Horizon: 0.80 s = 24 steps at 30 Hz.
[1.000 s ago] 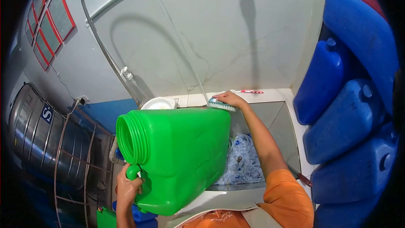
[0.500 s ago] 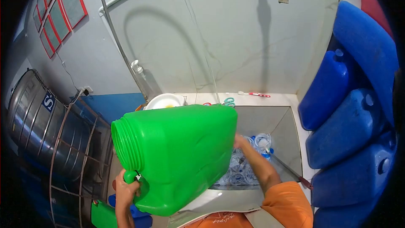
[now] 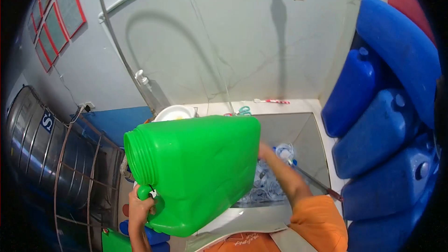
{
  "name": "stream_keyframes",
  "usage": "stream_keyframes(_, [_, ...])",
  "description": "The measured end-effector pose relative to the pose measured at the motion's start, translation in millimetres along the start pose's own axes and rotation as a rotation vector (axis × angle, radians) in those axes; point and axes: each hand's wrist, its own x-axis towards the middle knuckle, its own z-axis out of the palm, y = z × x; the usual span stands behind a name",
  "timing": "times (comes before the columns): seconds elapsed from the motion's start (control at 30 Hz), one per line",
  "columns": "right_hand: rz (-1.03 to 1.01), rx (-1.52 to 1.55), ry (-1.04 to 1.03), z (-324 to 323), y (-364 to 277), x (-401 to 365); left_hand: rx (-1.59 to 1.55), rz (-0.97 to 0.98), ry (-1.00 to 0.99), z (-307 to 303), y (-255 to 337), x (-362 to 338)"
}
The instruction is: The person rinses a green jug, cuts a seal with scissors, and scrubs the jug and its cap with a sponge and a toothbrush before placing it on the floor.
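A big green jug (image 3: 200, 168) lies on its side in front of me, its open threaded mouth facing left. My left hand (image 3: 142, 205) is wrapped round the jug's handle near the mouth. On the far right side, my right hand (image 3: 265, 151) is at the jug's base, blurred and partly hidden behind it, so its fingers cannot be made out. Below and beside that hand is a tiled basin (image 3: 303, 133) holding many clear plastic pieces (image 3: 268, 187) with some blue parts.
Several blue jugs (image 3: 368, 154) line the right side. A brush with a long handle (image 3: 317, 182) leans at the basin. Scissors (image 3: 243, 111), a toothbrush (image 3: 273, 101), a white bowl (image 3: 175, 113) and a pump bottle (image 3: 148, 86) stand behind. A steel tank (image 3: 51, 144) is left.
The view has shifted slightly, so the wall and ledge sit further left and higher. Both hands stay at the green jug, which has hardly moved in view.
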Motion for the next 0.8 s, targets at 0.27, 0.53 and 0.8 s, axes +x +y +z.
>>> stream_keyframes(0.27, [0.418, 0.882, 0.289, 72, 18, -37, -0.096, 0.028, 0.068, -4, -7, -2])
stream_keyframes(0.53, [0.565, -0.944, 0.597, -133, 39, -54, 0.05, 0.067, -0.064, 25, 5, 33])
stream_keyframes(0.8, [0.654, -1.723, 0.949, -230, -56, -40, 0.372, 0.125, -0.38, 134, -60, 104])
